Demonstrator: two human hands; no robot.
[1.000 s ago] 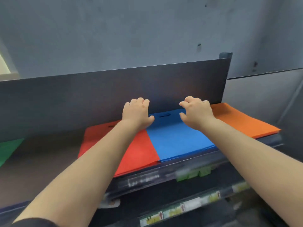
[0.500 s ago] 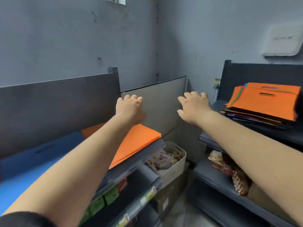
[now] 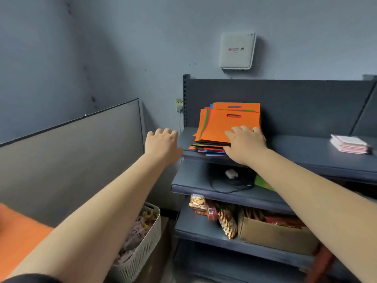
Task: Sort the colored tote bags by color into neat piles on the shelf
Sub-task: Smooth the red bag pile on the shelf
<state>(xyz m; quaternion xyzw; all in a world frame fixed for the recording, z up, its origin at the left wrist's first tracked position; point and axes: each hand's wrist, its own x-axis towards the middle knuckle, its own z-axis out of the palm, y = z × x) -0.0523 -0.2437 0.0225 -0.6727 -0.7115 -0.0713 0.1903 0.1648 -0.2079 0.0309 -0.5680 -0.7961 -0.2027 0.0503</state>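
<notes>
A mixed stack of tote bags (image 3: 228, 127) is seen on the top board of the dark shelf (image 3: 306, 148), toward its left end, just right of the perforated upright. The top bag is orange; green, blue and red edges show beneath it and along the near side.

The right hand (image 3: 244, 144) is laid on the near right corner of the stack, fingers spread loosely over the top bag and the thumb low against the near edges; whether anything is already pinched cannot be told. The left hand (image 3: 163, 142) is held just left of the stack, apart from it, fingers loosely curled and holding nothing.

The bags are judged to be light, thin and floppy, probably of a soft non-woven fabric, and not fragile. Single sheets are likely to slide over one another and to sag if lifted by one corner. A hold at the near edge with support under the far part, or at the cut-out handle, would be best.

The bags lie flat, with the handle slots toward the far edge, by the back panel. The top bag looks roughly square, so a long axis is not plainly marked.
</notes>
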